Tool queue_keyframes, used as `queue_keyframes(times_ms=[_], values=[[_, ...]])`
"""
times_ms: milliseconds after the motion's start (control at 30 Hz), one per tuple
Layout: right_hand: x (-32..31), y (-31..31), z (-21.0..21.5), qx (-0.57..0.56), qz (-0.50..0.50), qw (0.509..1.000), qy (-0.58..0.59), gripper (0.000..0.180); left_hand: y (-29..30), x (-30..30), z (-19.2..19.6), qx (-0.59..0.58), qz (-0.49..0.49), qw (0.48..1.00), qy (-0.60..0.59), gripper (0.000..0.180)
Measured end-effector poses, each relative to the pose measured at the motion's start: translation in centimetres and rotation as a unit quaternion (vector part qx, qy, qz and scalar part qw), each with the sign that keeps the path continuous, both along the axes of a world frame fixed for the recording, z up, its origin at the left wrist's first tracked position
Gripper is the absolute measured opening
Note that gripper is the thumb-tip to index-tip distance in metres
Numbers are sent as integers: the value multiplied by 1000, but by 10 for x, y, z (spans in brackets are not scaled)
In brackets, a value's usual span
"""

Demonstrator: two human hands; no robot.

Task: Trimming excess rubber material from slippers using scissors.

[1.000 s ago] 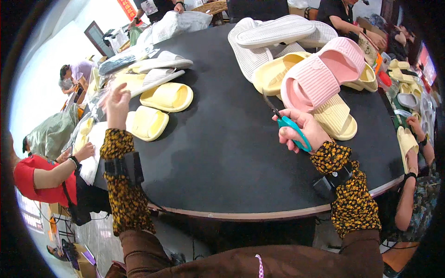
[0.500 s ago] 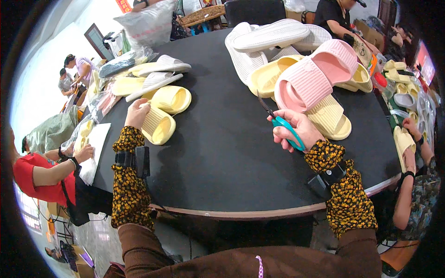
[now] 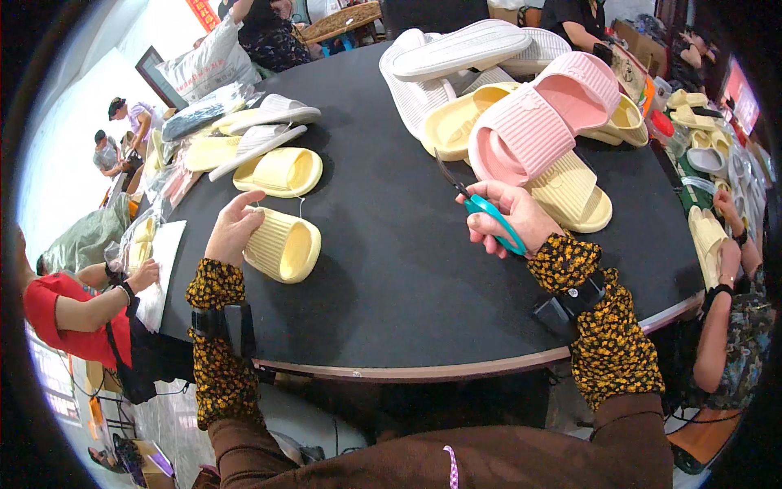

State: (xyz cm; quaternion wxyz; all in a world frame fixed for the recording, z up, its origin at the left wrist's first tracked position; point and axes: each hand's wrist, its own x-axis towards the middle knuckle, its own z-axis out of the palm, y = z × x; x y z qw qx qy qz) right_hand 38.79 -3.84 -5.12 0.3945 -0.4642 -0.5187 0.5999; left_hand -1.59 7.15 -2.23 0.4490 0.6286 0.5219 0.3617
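Note:
My left hand (image 3: 234, 230) is closed on the left end of a ribbed yellow slipper (image 3: 285, 248), which hangs or rests over the black table. A thin strand runs from it to a second yellow slipper (image 3: 278, 172) lying just beyond. In my right hand (image 3: 525, 216) is a pair of scissors (image 3: 484, 209) with teal handles and dark blades pointing away to the upper left. Right behind the blades rises a heap of slippers: a pink pair (image 3: 525, 134), a yellow slipper (image 3: 566, 191) under it, and white slippers (image 3: 464, 50) on top at the back.
At the back left of the table (image 3: 391, 301) lie grey-white slippers (image 3: 261, 149), a yellow one and plastic-wrapped ones. A person in red (image 3: 81, 318) handles wrapped slippers at the left. Another person's hands (image 3: 729, 253) hold a cream slipper at the right edge.
My left hand has drawn the near yellow slipper toward me, widening the gap to the other one, and the strand between them now shows. The scissors stay in my right hand, nearly in place.

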Motion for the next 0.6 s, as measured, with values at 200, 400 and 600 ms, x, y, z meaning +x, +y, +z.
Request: queue_keyframes(times_ms=[200,400,600], values=[[1,1,-2,2,8,1000,-10,40,-10,-3,3,-2,11,1000,-8,39],[0,0,-1,5,12,1000,-25,41,20,-10,-4,34,47,989,133,48],[0,1,-3,0,17,1000,-19,37,69,-14,-11,-22,116,970,214,57]])
